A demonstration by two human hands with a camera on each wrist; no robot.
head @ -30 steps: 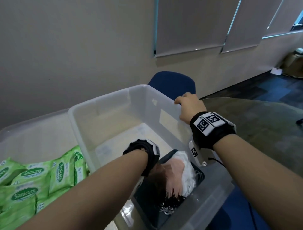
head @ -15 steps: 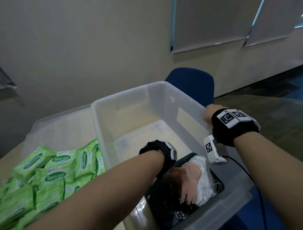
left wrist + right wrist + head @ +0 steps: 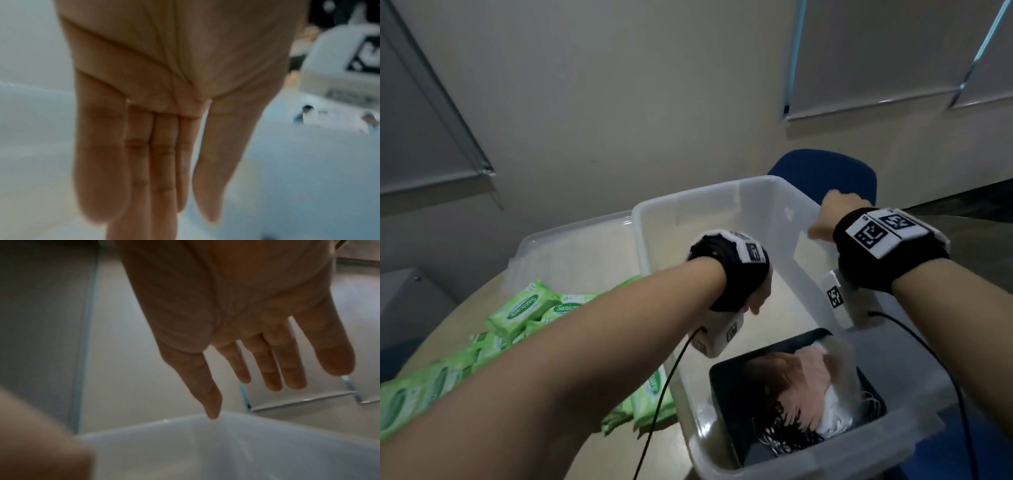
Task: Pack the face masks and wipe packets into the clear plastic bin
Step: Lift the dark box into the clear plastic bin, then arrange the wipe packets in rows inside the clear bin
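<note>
Nearest, the face masks (image 3: 822, 397) lie heaped in a black tray (image 3: 726, 383) at the near end of the clear plastic bin (image 3: 654, 240). The left hand (image 3: 164, 97), fingers straight and empty, has lifted off them and now hovers above mid-bin. Green wipe packets (image 3: 524, 308) lie on the counter (image 3: 465, 308) beside the bin's left wall. Farther, the right hand (image 3: 246, 305) has let go of the right rim, fingers spread.

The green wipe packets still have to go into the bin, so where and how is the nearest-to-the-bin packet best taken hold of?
Probably across its short width, coming from above with the left hand, which is open and empty. The wipe packets lie flat in a loose heap on the table left of the clear plastic bin, so their broad faces are up and the soft edges offer room for fingers and thumb.
</note>
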